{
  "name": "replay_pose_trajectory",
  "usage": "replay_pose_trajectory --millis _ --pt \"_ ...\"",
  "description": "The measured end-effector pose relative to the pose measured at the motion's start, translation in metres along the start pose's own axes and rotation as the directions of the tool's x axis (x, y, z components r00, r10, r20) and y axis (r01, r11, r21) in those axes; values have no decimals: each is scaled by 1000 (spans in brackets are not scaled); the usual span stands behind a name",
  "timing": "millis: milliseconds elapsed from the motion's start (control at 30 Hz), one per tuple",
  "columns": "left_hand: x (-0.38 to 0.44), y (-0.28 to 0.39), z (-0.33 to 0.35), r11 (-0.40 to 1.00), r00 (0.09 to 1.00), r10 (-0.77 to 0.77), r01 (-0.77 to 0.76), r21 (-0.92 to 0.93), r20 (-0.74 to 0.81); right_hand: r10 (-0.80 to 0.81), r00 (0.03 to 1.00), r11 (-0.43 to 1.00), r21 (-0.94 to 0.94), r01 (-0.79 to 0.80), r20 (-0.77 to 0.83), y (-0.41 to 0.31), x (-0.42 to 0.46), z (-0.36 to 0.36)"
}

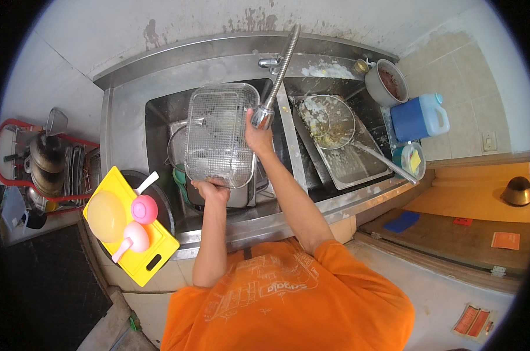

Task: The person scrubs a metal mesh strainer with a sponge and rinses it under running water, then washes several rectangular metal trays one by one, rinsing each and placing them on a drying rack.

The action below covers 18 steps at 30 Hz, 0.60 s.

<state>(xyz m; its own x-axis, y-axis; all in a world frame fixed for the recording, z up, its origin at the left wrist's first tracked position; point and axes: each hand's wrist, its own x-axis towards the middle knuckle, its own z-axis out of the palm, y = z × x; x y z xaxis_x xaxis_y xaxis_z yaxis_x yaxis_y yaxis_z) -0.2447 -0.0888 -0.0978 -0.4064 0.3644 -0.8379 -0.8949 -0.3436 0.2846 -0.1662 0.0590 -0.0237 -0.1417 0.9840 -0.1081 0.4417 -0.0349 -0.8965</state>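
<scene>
A rectangular wire mesh basket is held tilted over the left sink basin. My left hand grips its near rim. At the basket's right side, my right hand is closed around the chrome spray head of a faucet with a flexible metal hose. Whether the right fingers also touch the basket cannot be told. Beneath the basket lie a metal pan, a round wire-rimmed strainer and a green item, all partly hidden.
In the right basin, a long-handled skimmer with food scraps rests on a metal tray. A pot, a blue-liquid jug and a sponge tub line the right edge. At left, a yellow cutting board holds bowls beside a dish rack.
</scene>
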Motion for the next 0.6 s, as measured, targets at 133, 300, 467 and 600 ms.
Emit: replay_pose_trajectory --millis 133,300,467,600 --pt "8 9 -30 983 990 -21 -4 181 140 153 967 927 310 -211 202 34 -3 -4" --pt "74 59 -86 840 999 52 -50 541 11 348 926 879 292 -376 145 69 -12 -26" --pt "75 13 -28 -344 815 355 -341 875 458 318 947 932 167 -322 53 93 -17 -29" --pt "-23 -60 66 -503 247 290 -783 367 925 179 984 981 73 -178 -3 101 -22 -28"
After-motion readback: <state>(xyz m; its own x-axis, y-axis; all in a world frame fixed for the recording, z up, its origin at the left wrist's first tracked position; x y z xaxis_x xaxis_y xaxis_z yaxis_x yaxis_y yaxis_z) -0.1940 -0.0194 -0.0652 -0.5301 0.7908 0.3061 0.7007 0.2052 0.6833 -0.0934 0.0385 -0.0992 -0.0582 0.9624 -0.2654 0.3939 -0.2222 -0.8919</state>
